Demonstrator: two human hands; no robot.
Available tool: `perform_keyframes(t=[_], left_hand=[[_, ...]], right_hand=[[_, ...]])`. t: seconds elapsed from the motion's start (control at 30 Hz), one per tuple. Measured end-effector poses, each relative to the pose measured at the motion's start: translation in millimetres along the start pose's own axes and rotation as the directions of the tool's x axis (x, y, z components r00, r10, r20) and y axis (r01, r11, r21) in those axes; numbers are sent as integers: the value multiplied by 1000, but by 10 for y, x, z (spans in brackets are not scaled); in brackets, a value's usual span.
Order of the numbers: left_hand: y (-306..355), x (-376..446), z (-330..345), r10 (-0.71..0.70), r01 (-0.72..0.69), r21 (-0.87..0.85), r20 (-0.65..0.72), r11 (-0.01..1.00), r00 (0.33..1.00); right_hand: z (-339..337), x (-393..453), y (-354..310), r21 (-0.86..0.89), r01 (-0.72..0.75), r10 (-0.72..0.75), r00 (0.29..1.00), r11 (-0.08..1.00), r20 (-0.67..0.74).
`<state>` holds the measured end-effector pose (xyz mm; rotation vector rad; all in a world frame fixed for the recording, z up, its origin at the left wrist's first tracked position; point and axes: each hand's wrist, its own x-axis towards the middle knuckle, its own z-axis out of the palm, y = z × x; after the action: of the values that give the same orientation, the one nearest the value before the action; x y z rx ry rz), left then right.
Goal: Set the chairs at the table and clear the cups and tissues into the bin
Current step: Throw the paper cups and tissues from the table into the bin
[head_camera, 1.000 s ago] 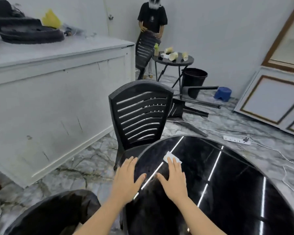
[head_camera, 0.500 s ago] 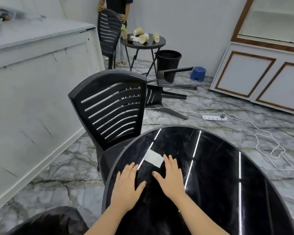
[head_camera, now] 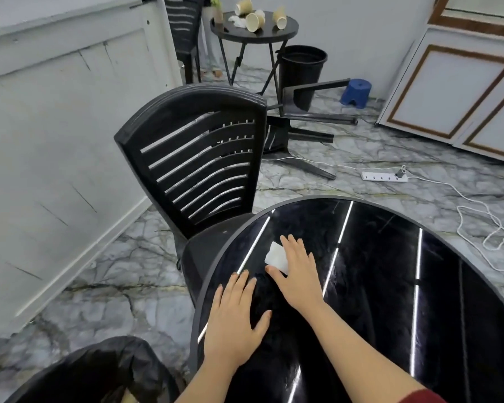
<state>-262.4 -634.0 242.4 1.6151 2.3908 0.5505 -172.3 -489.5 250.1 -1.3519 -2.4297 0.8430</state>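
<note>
A glossy black round table [head_camera: 390, 286] fills the lower right. On it lies a white tissue [head_camera: 275, 255]; my right hand [head_camera: 297, 271] rests flat, its fingers partly over the tissue. My left hand [head_camera: 236, 318] lies flat and open on the table near its left edge. A black slatted chair [head_camera: 198, 158] stands tucked at the table's far left side. A bin lined with a black bag [head_camera: 99, 370] sits at the bottom left. Farther back, a small round table [head_camera: 290, 29] carries tipped paper cups [head_camera: 252, 21] and tissues [head_camera: 237, 21].
A second black chair [head_camera: 300, 117] lies on its side on the marble floor, beside a black bucket [head_camera: 301, 65] and a blue stool [head_camera: 356, 93]. A power strip [head_camera: 384, 176] and white cable cross the floor at right. A person stands by another chair [head_camera: 184, 27] at the back.
The camera has tilted down and moved closer. My right hand slid forward onto the tissue; my left hand stays flat on the table.
</note>
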Motion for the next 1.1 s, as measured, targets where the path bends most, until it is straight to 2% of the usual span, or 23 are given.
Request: perform_keyframes(t=[0.37, 0.53, 0.73, 1.1], left_hand=[[4, 7, 2, 7, -7, -11, -27, 1000, 1000], [1, 10, 8, -3, 3, 10, -25, 1000, 1000], [-11, 10, 19, 1, -1, -12, -21, 1000, 1000], [-56, 18, 63, 14, -15, -22, -44, 1000, 999]], right_hand=[[112, 8, 23, -119, 17, -20, 999, 993, -26], [83, -24, 5, -23, 24, -25, 999, 999, -41], [44, -115, 27, 182, 27, -14, 998, 983, -69], [5, -487, 5, 288, -4, 21, 998, 958, -57]])
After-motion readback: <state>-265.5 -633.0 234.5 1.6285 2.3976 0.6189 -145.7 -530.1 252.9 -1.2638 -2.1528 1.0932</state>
